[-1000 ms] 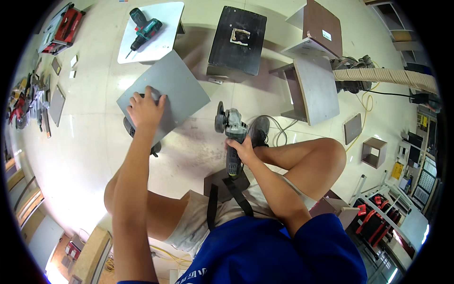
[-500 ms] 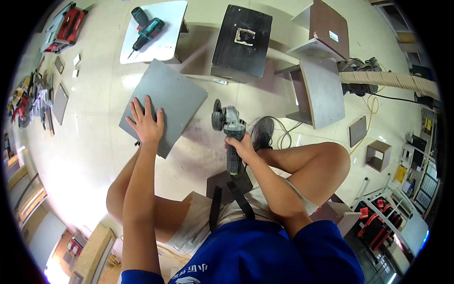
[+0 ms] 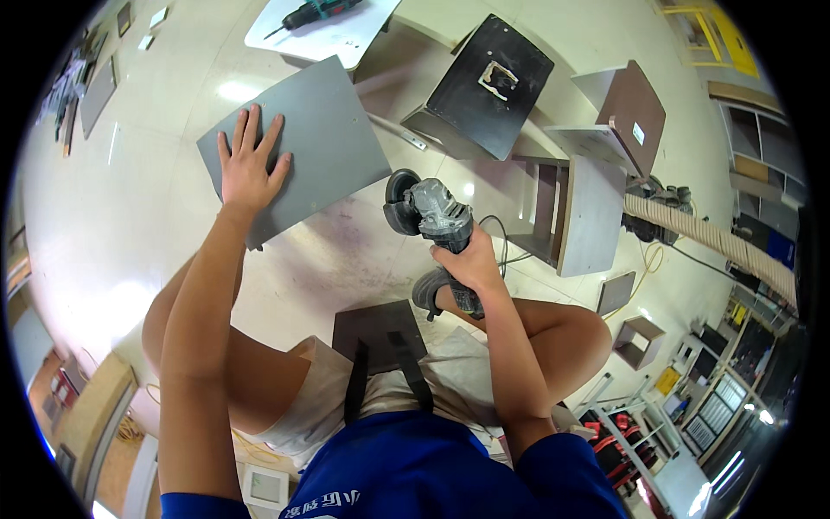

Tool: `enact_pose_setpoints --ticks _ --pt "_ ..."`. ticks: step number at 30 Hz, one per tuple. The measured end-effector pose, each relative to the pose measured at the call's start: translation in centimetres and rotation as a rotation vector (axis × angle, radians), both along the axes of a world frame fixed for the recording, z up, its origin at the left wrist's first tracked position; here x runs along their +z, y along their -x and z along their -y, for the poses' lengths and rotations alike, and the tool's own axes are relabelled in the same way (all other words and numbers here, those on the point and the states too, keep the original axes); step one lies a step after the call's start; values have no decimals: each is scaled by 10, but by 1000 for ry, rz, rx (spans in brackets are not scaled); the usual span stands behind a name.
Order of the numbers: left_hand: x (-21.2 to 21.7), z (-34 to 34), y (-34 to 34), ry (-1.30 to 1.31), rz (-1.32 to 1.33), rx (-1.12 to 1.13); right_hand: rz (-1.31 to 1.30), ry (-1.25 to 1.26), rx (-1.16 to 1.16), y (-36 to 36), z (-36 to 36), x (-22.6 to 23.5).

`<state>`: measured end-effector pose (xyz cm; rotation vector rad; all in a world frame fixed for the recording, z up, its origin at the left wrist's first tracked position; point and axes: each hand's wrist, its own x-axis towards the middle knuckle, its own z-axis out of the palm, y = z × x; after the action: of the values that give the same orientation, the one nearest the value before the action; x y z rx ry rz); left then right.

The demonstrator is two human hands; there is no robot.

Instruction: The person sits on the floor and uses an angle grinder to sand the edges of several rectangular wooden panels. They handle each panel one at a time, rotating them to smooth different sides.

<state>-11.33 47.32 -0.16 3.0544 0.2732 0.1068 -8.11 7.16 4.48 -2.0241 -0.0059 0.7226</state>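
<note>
My left hand (image 3: 249,173) lies flat on a grey panel (image 3: 333,138), its fingers spread near the panel's far left side. What supports the panel underneath is mostly hidden. In my right hand (image 3: 474,262) is an angle grinder (image 3: 443,216), gripped round its dark body. The grinder's disc and guard (image 3: 401,202) point to the far left, close to the panel's right corner and apparently just short of it. Whether the disc spins I cannot tell. Between my legs sits a dark brown board (image 3: 378,333).
A black box with a ragged square cutout (image 3: 519,108) stands beyond the grinder. Right of it are a brown-and-grey open box (image 3: 635,121) and a grey-topped one (image 3: 592,216). A ribbed beige hose (image 3: 718,238) runs along the right. A cordless drill (image 3: 313,12) rests on a white board (image 3: 359,39).
My head view has shifted and turned. The grinder has come closer to the panel's right corner, its disc lifted and tilted. My left hand stays spread on the panel.
</note>
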Motion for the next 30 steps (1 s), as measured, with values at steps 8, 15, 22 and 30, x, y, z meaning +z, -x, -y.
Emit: enact_pose_setpoints --ticks 8,15,22,30 --pt "5 1 -1 22 5 15 -37 74 13 -1 -14 0" --pt "7 1 -2 18 -20 25 17 124 86 -15 -21 8" --pt "9 1 0 39 -17 26 -46 124 116 -45 -41 8" --pt "14 1 1 72 -28 32 -42 97 127 -81 -63 1"
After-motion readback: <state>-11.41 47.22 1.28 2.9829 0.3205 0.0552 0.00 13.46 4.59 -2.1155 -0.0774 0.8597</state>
